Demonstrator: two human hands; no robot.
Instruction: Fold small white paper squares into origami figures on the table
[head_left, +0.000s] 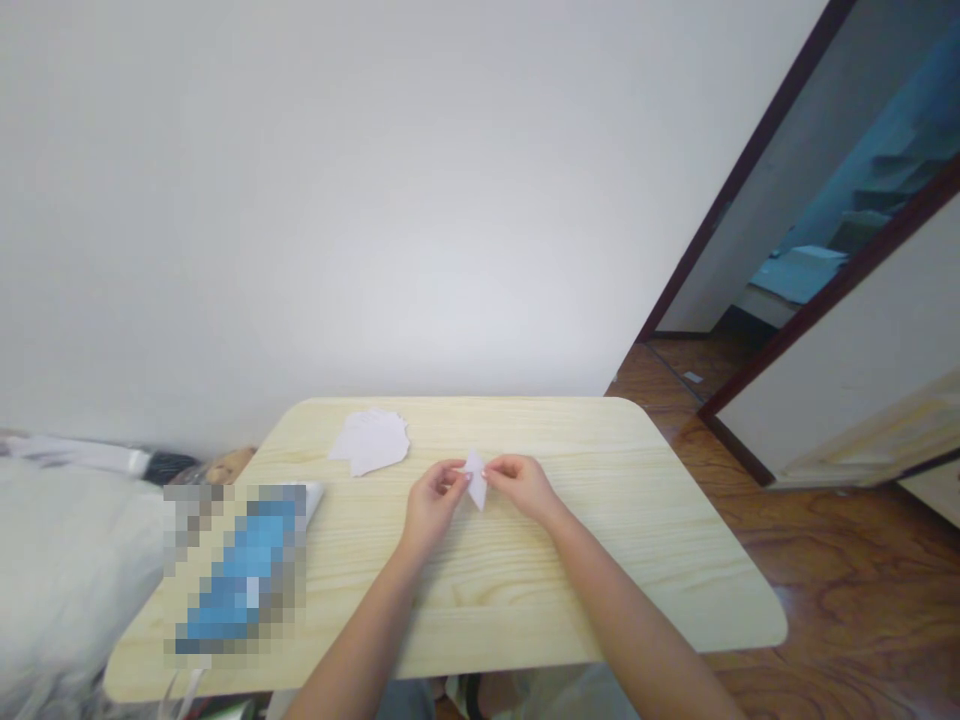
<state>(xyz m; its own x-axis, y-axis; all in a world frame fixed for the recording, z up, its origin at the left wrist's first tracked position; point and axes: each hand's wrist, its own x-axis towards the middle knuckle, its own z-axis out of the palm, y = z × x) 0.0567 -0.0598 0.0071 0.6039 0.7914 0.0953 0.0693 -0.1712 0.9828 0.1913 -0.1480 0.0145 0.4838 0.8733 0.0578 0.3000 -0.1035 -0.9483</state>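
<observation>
The forearms [360, 640] rise from the bottom of the view, nearest the camera, and end in the left grip [433, 505] and the right grip [523, 488]. Neither grip is spread: each pinches a side of a folded paper [475, 482] between thumb and fingers. The paper stands between them, above the table [622, 610], creased into a narrow, kite-like shape with its point aimed down and slightly tilted. Beyond the left grip, a white paper cutout [371, 442] with a ragged outline lies flat on the table. Further left of the grip, a blue object [240, 565], too blurred to name, sits on the table near its edge, and past it lies pale bedding [60, 570]. Well to the right of the right grip is a wooden floor [847, 570].
</observation>
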